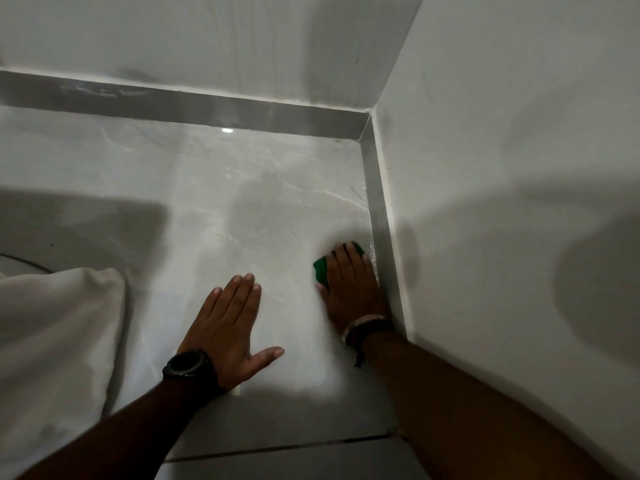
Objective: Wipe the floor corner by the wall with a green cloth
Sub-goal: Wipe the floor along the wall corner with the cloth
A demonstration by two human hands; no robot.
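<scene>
A small green cloth [321,270] lies on the glossy grey floor tile [242,202], right beside the skirting of the right wall [379,209]. My right hand [349,285] presses flat on top of the cloth and covers most of it; only its left edge and a far tip show. My left hand [230,327] rests palm down on the bare tile to the left, fingers spread, holding nothing, with a black watch on the wrist. The floor corner [367,126] where the two walls meet lies farther ahead of the cloth.
White fabric [59,327], like bedding, hangs at the left edge above the floor. A grout line [277,448] crosses the tiles near me. White walls close the space at the back and on the right.
</scene>
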